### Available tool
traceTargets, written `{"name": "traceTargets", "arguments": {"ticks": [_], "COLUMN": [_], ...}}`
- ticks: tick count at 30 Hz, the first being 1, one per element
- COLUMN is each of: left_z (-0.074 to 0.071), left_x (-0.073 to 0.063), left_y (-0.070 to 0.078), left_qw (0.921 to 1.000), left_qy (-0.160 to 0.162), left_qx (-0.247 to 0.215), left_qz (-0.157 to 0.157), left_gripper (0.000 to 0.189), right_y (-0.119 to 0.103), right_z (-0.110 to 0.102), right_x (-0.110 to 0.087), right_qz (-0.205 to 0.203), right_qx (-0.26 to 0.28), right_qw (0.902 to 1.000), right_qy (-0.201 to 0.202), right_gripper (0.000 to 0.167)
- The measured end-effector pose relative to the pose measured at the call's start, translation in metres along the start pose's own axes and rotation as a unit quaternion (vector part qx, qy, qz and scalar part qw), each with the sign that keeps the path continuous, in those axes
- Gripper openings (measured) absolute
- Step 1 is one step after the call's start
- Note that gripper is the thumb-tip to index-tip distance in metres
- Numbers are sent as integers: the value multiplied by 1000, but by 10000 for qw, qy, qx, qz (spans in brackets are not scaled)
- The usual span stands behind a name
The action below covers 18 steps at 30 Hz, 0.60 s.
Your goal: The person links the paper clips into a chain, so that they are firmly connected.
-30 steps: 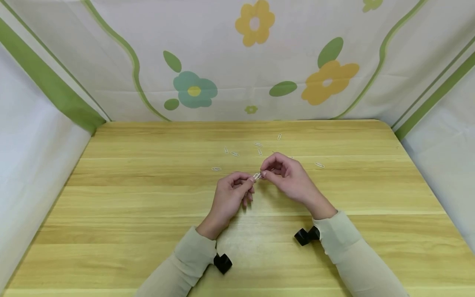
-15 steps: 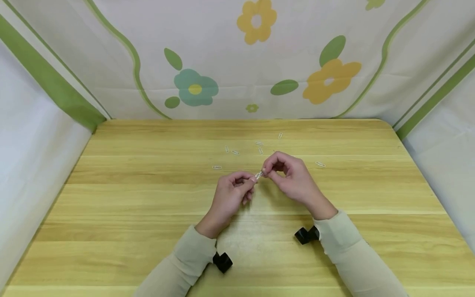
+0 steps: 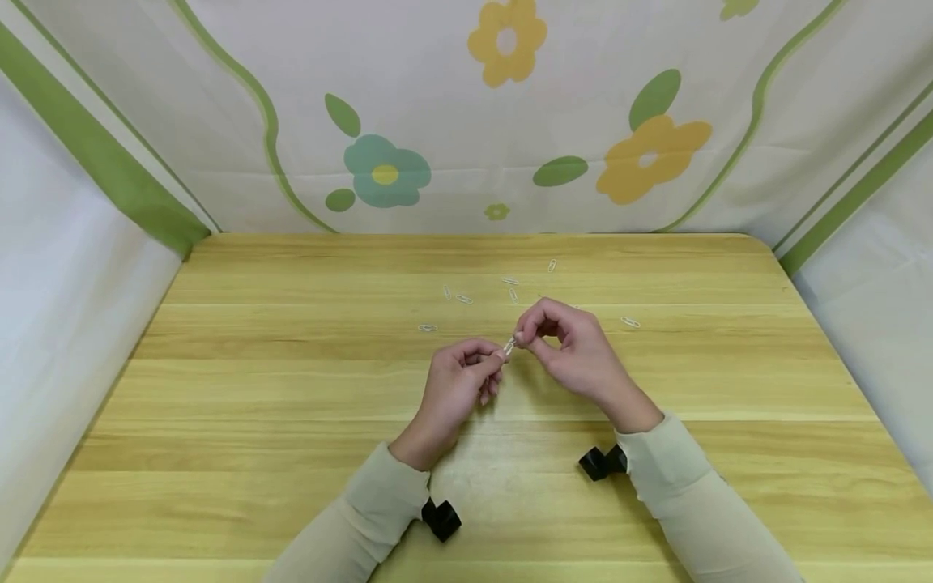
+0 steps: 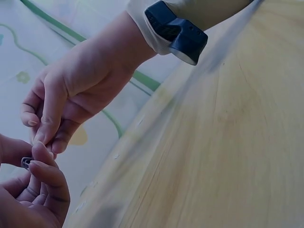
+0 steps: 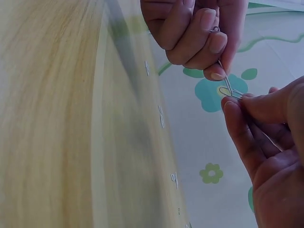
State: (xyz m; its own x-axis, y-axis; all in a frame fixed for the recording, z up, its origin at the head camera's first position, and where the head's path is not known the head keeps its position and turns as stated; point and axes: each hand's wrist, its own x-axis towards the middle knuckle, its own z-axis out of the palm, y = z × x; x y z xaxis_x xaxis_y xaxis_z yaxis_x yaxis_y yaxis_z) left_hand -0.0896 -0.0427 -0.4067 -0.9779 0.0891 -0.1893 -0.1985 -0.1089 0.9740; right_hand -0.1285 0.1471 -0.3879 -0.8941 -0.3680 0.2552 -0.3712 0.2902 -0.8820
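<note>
My left hand [image 3: 455, 380] pinches a white wire paper clip [image 5: 226, 83] between thumb and fingers, above the middle of the table. A small wire loop [image 5: 215, 29] also pokes out between its curled fingers; how it joins the clip is hidden. Facing it from the right, my right hand [image 3: 572, 348] pinches a second paper clip [image 5: 237, 93] by one end, and the fingertips cover part of it. Both clips meet and cross in the gap between the hands. Whether they are hooked together I cannot tell.
Several loose paper clips lie on the wooden table [image 3: 255, 389] beyond the hands, including one on the left [image 3: 427, 328], one at the back [image 3: 551, 265] and one on the right [image 3: 630, 322]. A flowered curtain [image 3: 466, 105] hangs behind the table's far edge.
Both hands keep their pinch and hardly move. The clips between the fingertips have shifted slightly and now show as a longer line. The loose clips on the table lie as before.
</note>
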Motion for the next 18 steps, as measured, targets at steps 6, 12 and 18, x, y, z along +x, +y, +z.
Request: {"name": "traceTargets", "arguments": {"ticks": [6, 12, 18], "left_z": [0, -1, 0], "left_x": [0, -1, -1], "left_y": [0, 2, 3], "left_qw": [9998, 9995, 9995], "left_qy": [-71, -6, 33], "left_qx": [-163, -291, -290], "left_qz": [-33, -125, -137], "left_gripper": [16, 15, 14], "right_y": [0, 0, 0], "right_z": [0, -5, -5], "right_x": [0, 0, 0], "right_qz": [-280, -363, -321], "right_qx": [-167, -165, -148], "right_qw": [9994, 9991, 9994], "right_qy": [-69, 108, 33], "right_gripper": [28, 28, 27]}}
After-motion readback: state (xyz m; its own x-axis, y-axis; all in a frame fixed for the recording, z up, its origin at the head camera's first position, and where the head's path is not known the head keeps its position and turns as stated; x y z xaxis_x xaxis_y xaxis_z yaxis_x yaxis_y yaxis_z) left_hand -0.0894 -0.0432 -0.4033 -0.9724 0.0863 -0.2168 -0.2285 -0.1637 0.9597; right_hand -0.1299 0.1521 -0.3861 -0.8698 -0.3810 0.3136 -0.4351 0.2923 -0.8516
